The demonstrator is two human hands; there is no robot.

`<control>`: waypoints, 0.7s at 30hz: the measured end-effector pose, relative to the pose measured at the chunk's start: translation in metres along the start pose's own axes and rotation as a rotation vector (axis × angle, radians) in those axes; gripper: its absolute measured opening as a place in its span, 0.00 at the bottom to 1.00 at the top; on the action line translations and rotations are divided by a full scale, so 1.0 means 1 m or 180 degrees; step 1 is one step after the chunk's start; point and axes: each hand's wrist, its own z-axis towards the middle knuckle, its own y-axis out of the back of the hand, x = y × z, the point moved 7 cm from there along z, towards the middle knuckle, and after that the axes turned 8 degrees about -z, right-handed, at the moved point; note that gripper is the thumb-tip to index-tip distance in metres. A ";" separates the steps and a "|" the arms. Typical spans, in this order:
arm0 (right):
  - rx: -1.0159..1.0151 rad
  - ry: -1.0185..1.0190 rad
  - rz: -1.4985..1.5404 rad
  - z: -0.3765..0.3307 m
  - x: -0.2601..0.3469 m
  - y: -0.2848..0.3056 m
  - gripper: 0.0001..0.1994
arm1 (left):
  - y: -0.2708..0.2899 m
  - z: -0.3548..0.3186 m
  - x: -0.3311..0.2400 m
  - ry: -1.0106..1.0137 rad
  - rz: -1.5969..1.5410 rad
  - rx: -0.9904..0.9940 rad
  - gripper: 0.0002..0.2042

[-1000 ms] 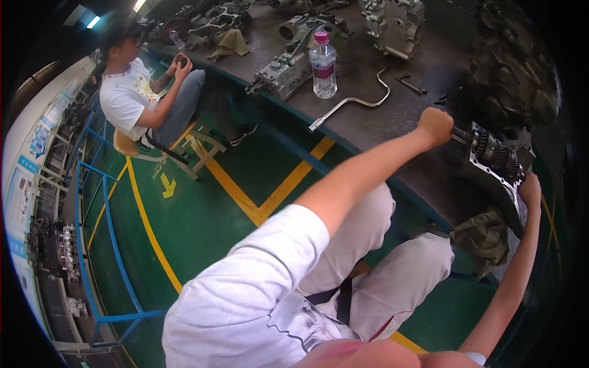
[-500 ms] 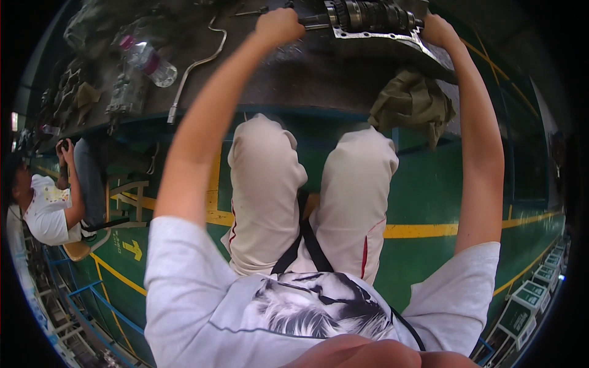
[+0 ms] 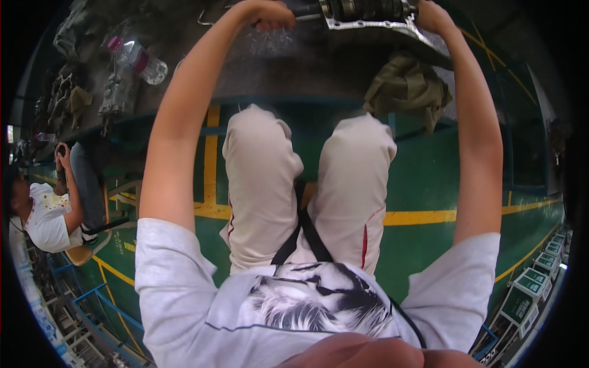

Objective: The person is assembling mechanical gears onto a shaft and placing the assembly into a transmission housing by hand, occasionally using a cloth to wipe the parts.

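At the top of the view, a dark gear shaft (image 3: 368, 8) with several gears sits in a pale metal housing (image 3: 362, 25) with a bolt-holed flange. The picture's upper edge cuts off part of both. My left hand (image 3: 273, 15) is closed at the shaft's thin left end, fingers curled under; the grip itself is partly hidden. At the opposite end, my right hand (image 3: 434, 17) is closed against the assembly, and its fingertips are hidden behind the metal.
A crumpled olive cloth (image 3: 408, 89) hangs over the bench's (image 3: 288, 80) front edge. Left of my forearm lie a water bottle (image 3: 138, 60) and metal parts (image 3: 113, 95). A seated person (image 3: 49, 208) is at far left. Boxes (image 3: 521, 300) line the right side.
The view has shifted slightly, so the bench things sit higher. My left forearm now covers most of the bent metal rod. Both hands stay at the shaft's ends.
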 end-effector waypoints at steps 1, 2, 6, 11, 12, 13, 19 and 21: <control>-0.0052 0.0058 -0.0064 0.011 0.005 0.007 0.12 | 0.012 0.003 0.019 0.0173 -0.0145 0.0303 0.14; -0.0060 0.0020 0.0014 0.009 0.006 0.007 0.12 | 0.017 0.005 0.014 -0.0237 0.0069 -0.0562 0.13; -0.0092 -0.0158 0.0268 -0.001 -0.007 0.001 0.12 | -0.011 -0.049 -0.031 -0.1412 0.1488 -0.3974 0.07; 0.0025 0.0064 0.0241 0.006 -0.006 0.001 0.15 | -0.006 -0.068 -0.029 -0.2123 0.1272 -0.4515 0.05; -0.0223 0.0118 0.0383 0.003 -0.006 -0.008 0.12 | -0.016 -0.072 -0.034 -0.2203 0.1595 -0.4477 0.06; -0.0519 0.0139 0.0494 0.006 -0.012 -0.006 0.10 | -0.021 -0.074 -0.043 -0.2314 0.1925 -0.4488 0.07; -0.0585 -0.0206 0.0479 -0.017 -0.003 0.007 0.09 | 0.009 -0.032 -0.036 -0.0666 0.0873 -0.2423 0.15; -0.0618 -0.0107 0.0567 -0.008 -0.002 0.016 0.09 | 0.019 -0.011 -0.019 -0.0771 0.0111 -0.0656 0.19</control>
